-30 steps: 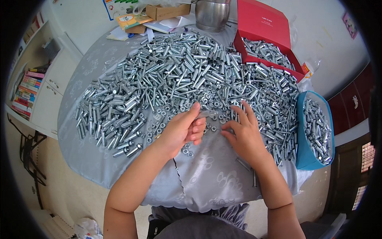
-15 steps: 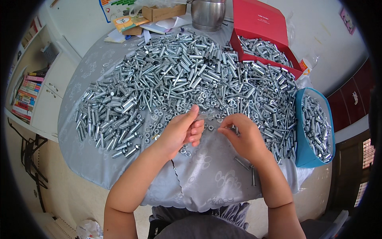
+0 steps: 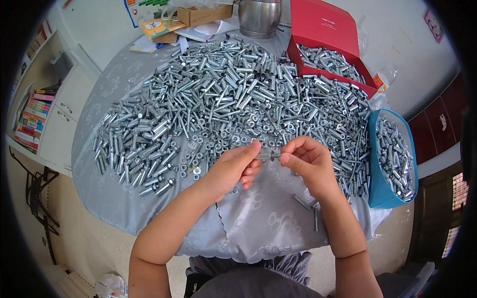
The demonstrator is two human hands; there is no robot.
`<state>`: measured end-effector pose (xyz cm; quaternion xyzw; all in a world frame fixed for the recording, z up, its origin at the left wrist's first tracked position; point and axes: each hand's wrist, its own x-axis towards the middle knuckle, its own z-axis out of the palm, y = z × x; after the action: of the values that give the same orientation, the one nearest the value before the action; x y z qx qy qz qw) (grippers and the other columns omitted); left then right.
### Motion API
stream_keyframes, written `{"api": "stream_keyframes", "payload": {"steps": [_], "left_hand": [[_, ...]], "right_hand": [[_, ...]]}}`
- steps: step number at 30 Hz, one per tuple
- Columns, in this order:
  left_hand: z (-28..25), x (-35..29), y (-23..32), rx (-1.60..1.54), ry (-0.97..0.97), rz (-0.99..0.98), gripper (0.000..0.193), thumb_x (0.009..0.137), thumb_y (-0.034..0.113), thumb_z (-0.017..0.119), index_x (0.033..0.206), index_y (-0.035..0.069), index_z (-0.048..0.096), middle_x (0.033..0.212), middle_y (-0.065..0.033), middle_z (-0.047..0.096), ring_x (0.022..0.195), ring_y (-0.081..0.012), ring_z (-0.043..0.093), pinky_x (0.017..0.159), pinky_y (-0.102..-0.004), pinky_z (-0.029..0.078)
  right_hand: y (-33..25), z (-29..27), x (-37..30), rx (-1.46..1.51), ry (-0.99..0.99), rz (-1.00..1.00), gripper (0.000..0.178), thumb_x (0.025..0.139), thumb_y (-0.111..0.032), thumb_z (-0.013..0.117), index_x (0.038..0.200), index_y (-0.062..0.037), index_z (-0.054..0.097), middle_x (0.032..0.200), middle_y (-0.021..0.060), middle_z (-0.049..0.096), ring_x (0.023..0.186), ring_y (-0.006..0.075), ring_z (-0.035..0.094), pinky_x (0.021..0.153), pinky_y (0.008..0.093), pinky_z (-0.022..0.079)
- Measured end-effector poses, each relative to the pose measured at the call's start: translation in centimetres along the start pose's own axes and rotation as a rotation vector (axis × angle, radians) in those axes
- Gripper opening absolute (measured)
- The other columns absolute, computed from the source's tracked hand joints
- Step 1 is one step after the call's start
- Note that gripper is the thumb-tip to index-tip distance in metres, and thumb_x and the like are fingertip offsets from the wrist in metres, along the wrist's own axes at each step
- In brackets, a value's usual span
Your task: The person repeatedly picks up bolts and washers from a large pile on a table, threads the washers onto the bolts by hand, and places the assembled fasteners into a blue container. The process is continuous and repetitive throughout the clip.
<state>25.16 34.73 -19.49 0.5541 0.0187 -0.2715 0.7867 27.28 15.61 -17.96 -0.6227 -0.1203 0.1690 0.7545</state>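
Observation:
My left hand (image 3: 232, 166) is closed round a silver sleeve anchor bolt (image 3: 265, 156), its end sticking out to the right past my thumb. A flat washer or nut (image 3: 274, 156) sits near that end. The thumb and fingers of my right hand (image 3: 308, 161) pinch at the tip of the same bolt; whether a separate nut is between them is too small to tell. Just beyond both hands lie loose nuts and washers (image 3: 253, 121). Two loose bolts (image 3: 316, 218) rest on the cloth near my right wrist.
A large heap of metal sleeves and bolts (image 3: 213, 84) covers much of the grey tablecloth (image 3: 248, 218). To the right stand a red box (image 3: 365, 84) and a blue bin (image 3: 380, 184), both filled with hardware. A metal pot (image 3: 259, 20) and cardboard box (image 3: 204, 16) are at the back.
My right hand has come in to the bolt's end and now pinches it, where before it was just apart from it. A washer or nut now shows near that end.

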Motion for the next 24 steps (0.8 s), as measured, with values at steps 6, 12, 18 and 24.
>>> {"api": "stream_keyframes", "payload": {"steps": [6,12,18,24], "left_hand": [[0.1,0.0,0.1,0.009,-0.011,-0.015,0.045,0.091,0.049,0.039,0.067,0.012,0.039,0.058,0.0046,0.034,0.049,-0.0069,0.032,0.048,-0.0222,0.033],[-0.2,0.1,0.0,0.004,0.002,-0.013,0.046,0.089,0.052,0.042,0.068,0.011,0.04,0.06,0.0049,0.034,0.05,-0.0059,0.032,0.048,-0.0218,0.033],[-0.1,0.1,0.0,-0.003,0.034,-0.014,0.045,0.09,0.05,0.04,0.067,0.012,0.039,0.059,0.0035,0.035,0.049,-0.007,0.033,0.048,-0.0228,0.033],[0.2,-0.1,0.0,0.009,0.032,0.046,0.044,0.091,0.049,0.04,0.067,0.012,0.039,0.059,0.003,0.035,0.049,-0.0073,0.032,0.047,-0.023,0.033]], "right_hand": [[0.5,-0.3,0.3,0.048,-0.016,0.027,0.013,0.079,0.0,0.064,0.089,-0.001,0.056,0.084,0.0025,0.059,0.077,0.0083,0.055,0.07,0.0205,0.044],[0.7,0.4,0.0,-0.041,0.038,-0.052,0.011,0.08,-0.003,0.064,0.088,-0.0012,0.057,0.084,0.0018,0.059,0.078,0.0081,0.055,0.071,0.0205,0.043],[1.3,0.7,-0.3,-0.49,0.069,-0.322,0.015,0.077,-0.006,0.067,0.089,-0.0007,0.059,0.081,0.0039,0.06,0.076,0.0114,0.056,0.07,0.024,0.044],[1.3,1.1,-0.5,-0.581,0.078,-0.471,0.017,0.076,-0.008,0.066,0.09,-0.0008,0.06,0.078,0.0056,0.059,0.072,0.0127,0.056,0.068,0.0244,0.044]]}}
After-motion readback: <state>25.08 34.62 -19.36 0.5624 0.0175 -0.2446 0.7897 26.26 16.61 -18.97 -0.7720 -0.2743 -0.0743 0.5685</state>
